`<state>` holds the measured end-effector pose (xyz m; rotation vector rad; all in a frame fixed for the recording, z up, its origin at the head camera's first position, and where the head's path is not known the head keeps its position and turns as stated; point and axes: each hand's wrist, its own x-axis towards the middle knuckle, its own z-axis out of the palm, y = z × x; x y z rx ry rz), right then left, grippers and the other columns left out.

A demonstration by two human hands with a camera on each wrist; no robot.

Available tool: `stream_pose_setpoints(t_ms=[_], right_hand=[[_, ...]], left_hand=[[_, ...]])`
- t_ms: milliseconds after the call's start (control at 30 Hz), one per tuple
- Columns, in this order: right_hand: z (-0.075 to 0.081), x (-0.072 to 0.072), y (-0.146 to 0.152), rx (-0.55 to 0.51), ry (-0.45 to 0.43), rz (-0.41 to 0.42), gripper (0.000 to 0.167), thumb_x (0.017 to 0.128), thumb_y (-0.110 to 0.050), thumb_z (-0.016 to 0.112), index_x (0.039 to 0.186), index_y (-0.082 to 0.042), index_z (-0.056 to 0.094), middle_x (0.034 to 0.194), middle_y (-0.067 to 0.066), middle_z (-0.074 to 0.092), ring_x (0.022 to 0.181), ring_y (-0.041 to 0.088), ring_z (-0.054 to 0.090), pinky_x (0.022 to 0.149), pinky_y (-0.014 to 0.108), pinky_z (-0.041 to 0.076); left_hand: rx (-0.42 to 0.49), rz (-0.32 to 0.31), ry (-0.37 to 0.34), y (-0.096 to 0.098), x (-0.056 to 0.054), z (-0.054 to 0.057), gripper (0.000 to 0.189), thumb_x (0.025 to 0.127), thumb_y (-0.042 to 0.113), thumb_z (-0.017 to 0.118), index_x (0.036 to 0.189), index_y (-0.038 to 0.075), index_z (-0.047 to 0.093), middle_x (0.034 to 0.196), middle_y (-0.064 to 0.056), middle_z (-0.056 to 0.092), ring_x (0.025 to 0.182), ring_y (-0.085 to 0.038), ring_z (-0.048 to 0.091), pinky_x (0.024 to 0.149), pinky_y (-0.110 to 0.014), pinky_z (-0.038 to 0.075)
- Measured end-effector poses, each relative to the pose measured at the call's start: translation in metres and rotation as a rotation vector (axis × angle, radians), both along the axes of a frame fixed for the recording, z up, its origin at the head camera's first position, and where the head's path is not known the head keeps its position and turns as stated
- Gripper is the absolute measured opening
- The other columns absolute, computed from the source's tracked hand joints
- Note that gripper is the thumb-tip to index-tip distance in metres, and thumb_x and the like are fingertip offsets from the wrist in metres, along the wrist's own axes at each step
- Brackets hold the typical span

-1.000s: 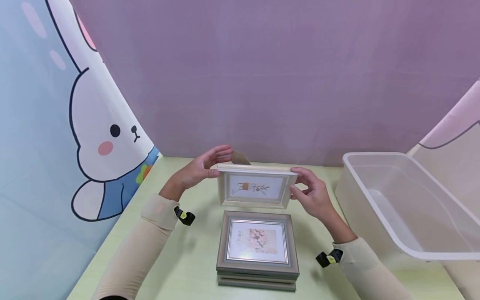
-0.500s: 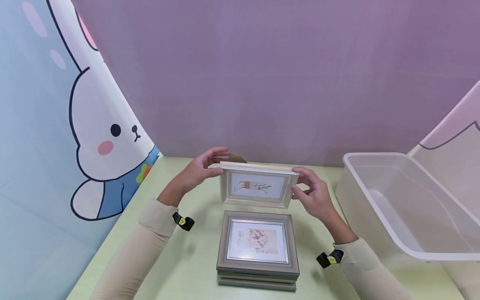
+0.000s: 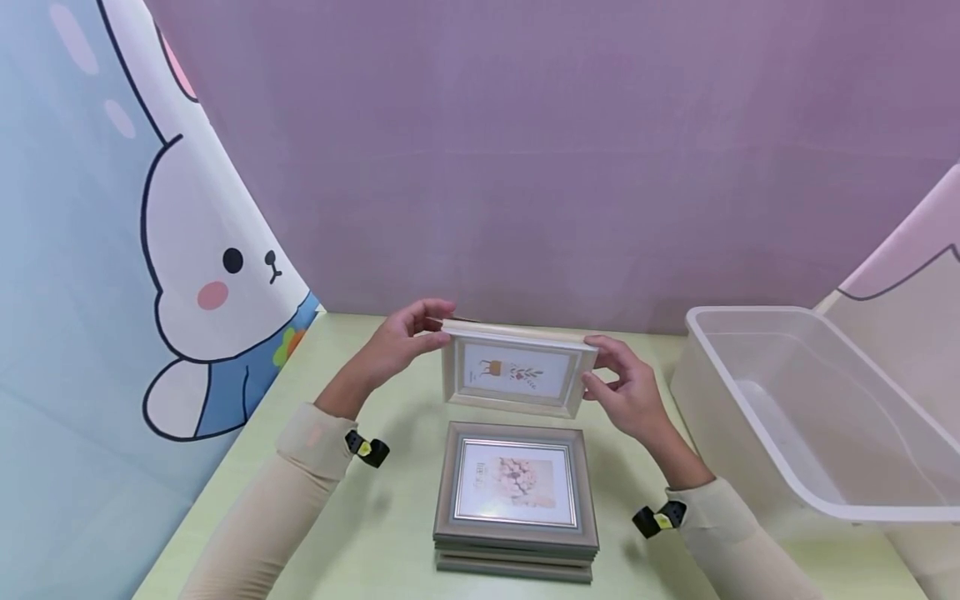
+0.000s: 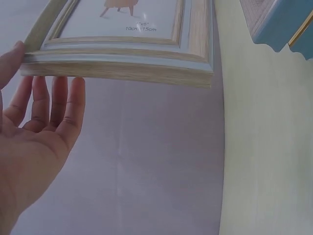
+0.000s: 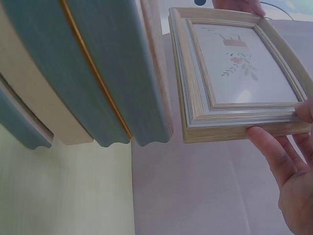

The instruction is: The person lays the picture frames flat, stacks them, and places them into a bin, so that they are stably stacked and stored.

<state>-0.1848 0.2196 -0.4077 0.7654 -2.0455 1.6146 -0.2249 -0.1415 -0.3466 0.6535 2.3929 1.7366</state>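
Note:
A cream wood-look picture frame [image 3: 465, 392] with a deer print is held up, tilted with its front toward the head camera. My left hand [image 3: 397, 346] grips its left end, thumb at the front edge and fingers behind. At the opposite end my right hand [image 3: 628, 393] pinches the frame between thumb and fingers. Only a thin brown sliver of the back stand [image 3: 467, 319] shows over the top edge; the rest of the back is hidden. Below it lies a stack of picture frames, the top one a grey-brown frame [image 3: 444, 492] with a flower print.
To the right stands a translucent white plastic bin [image 3: 750, 417] on the pale green table [image 3: 360, 517]. A purple backdrop [image 3: 525, 167] rises behind, and a rabbit-print cloth [image 3: 202, 333] hangs at the left. In the right wrist view the stack's blue-grey edges [image 5: 117, 73] loom close.
The brown back stand has swung down behind the frame, from jutting out to nearly level with the top edge. The left hand and frame shifted slightly right; the right hand stayed almost still.

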Motion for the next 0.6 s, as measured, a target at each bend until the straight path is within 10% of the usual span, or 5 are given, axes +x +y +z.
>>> stream_pose_setpoints(t_ms=[233, 600], right_hand=[[-0.0001, 0.0007, -0.0005, -0.031, -0.019, 0.007, 0.050, 0.082, 0.024, 0.064, 0.129, 0.011, 0.054, 0.098, -0.001, 0.068, 0.085, 0.002, 0.069, 0.055, 0.031, 0.061], [-0.0022, -0.0004, 0.0009, -0.049, -0.043, 0.019, 0.052, 0.082, 0.024, 0.062, 0.130, 0.010, 0.052, 0.098, -0.009, 0.068, 0.085, 0.003, 0.069, 0.055, 0.030, 0.061]], left_hand=[[-0.005, 0.033, -0.005, 0.0014, 0.0023, -0.0008, 0.034, 0.097, 0.023, 0.071, 0.126, 0.011, 0.060, 0.117, -0.008, 0.062, 0.109, -0.025, 0.059, 0.095, -0.037, 0.055], [-0.003, 0.027, -0.003, 0.0026, 0.0036, 0.0005, 0.032, 0.097, 0.022, 0.071, 0.124, 0.010, 0.060, 0.112, -0.008, 0.062, 0.103, -0.024, 0.058, 0.091, -0.033, 0.056]])
